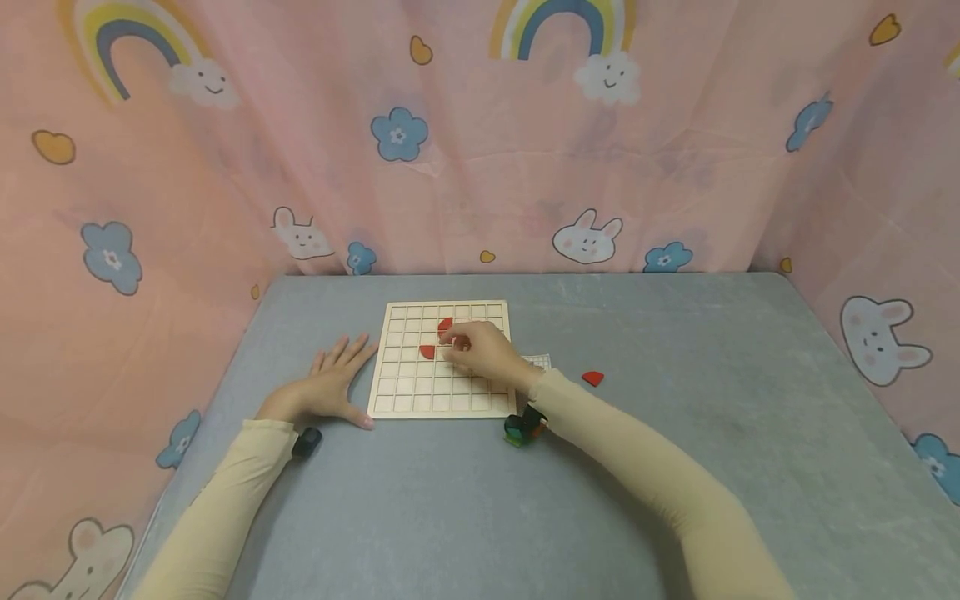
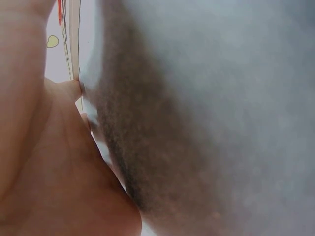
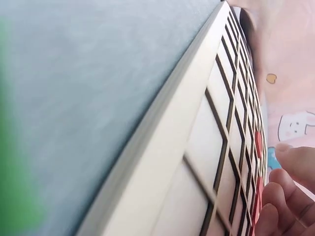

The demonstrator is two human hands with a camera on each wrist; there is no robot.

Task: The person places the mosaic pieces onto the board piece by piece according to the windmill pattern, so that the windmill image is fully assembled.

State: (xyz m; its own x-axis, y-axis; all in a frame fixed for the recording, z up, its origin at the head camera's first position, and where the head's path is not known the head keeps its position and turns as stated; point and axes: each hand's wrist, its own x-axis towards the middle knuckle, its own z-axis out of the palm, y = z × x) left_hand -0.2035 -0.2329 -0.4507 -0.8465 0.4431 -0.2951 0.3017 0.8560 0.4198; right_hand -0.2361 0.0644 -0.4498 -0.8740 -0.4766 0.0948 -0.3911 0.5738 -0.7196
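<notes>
A pale wooden board (image 1: 405, 402) with a square grid lies on the table. On it sit a red quarter-circle piece (image 1: 427, 352) and more red (image 1: 446, 323) beside the fingertips of my right hand (image 1: 483, 350). That hand hovers low over the board, its fingers bent; the right wrist view shows the fingertips (image 3: 283, 149) apart, with nothing visible between them. Part of the red by the fingers is hidden. My left hand (image 1: 333, 385) lies spread on the table against the board's left side, its thumb by the near left corner.
Another red quarter-circle piece (image 1: 592, 378) lies on the grey table (image 1: 675, 358) right of the board. A small white gridded card (image 1: 538, 361) shows partly behind the right wrist. A dark and green item (image 1: 517, 429) is below that wrist. A pink patterned curtain (image 1: 465, 192) hangs behind.
</notes>
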